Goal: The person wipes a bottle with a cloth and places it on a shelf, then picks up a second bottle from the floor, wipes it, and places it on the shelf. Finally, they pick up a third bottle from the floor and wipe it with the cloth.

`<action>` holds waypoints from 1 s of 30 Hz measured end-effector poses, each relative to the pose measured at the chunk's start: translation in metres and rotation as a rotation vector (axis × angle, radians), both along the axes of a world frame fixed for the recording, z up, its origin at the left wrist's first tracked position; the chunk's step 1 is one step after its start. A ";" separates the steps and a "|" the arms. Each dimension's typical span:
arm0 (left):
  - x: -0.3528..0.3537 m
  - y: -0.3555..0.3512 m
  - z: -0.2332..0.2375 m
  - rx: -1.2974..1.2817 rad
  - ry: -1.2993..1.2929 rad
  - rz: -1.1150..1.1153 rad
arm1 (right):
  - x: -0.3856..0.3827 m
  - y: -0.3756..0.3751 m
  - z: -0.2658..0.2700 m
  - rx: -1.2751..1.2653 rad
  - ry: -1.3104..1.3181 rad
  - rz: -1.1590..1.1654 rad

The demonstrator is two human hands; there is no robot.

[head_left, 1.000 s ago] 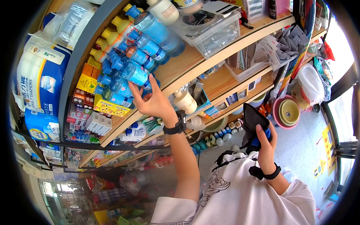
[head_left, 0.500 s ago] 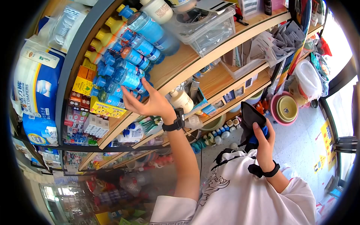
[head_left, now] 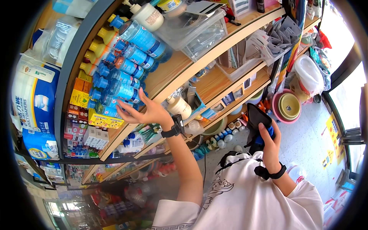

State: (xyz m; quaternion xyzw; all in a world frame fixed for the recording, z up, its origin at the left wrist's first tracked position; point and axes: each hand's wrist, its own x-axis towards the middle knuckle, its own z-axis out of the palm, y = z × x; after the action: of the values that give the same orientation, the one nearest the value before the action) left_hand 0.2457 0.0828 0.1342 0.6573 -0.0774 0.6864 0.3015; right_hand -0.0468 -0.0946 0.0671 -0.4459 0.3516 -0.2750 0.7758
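My left hand (head_left: 149, 114) is open, fingers spread, at the front of a shelf beside several blue-labelled bottles (head_left: 123, 91). Its fingertips are at or very near the closest bottles; whether they touch is unclear. Nothing is in its palm. A yellow box (head_left: 105, 119) lies just below the fingers. On the right, my right hand (head_left: 271, 147) is closed round a black, flat-topped item (head_left: 257, 117) with a blue part against the palm. Both wrists wear black bands, the left one with a small dark device.
Clear plastic bins (head_left: 203, 36) and a pump bottle (head_left: 148, 17) stand further along the wooden shelf. Adult diaper packs (head_left: 38, 101) are at the far left. Nested basins (head_left: 288, 107) sit on the floor at the right. Small boxes (head_left: 95, 137) fill the shelf corner.
The shelf and bottles have shifted slightly left in view. My left hand has moved a little left and down, still open. My right hand keeps its hold on the black item.
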 end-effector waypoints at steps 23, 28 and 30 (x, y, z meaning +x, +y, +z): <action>-0.128 -0.028 -0.148 0.408 0.261 -0.712 | -0.124 -0.106 -0.172 0.199 0.214 -0.454; -0.213 -0.086 -0.226 0.612 0.910 -1.316 | -0.232 -0.101 -0.219 0.419 0.124 -0.523; -0.237 -0.106 -0.245 0.649 1.182 -1.489 | -0.252 -0.087 -0.222 0.475 0.216 -0.589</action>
State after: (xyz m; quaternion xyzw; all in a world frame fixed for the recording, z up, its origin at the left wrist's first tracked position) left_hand 0.0092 -0.0235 -0.1108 0.7271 -0.4903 -0.1678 0.4502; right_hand -0.2987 -0.1815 -0.1545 -0.1600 0.5980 -0.3485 0.7038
